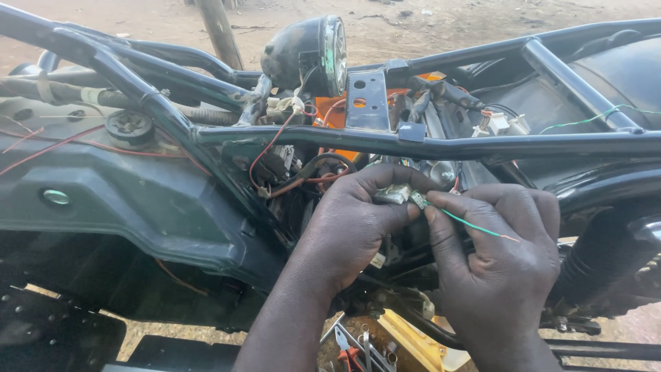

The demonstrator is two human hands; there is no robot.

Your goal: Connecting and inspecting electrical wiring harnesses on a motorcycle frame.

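We are seeing two hands working inside one stripped motorcycle frame (427,145). The left hand (358,220) is pinching one small white connector (394,195) in a narrow grip — the right hand (502,255) is pinching one green wire (471,225) running into it, below one black headlamp (310,55).

No packages, labels, signs or screens.

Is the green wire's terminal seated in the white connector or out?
Out: the green wire tip sits just beside the white connector, pinched by the right hand.
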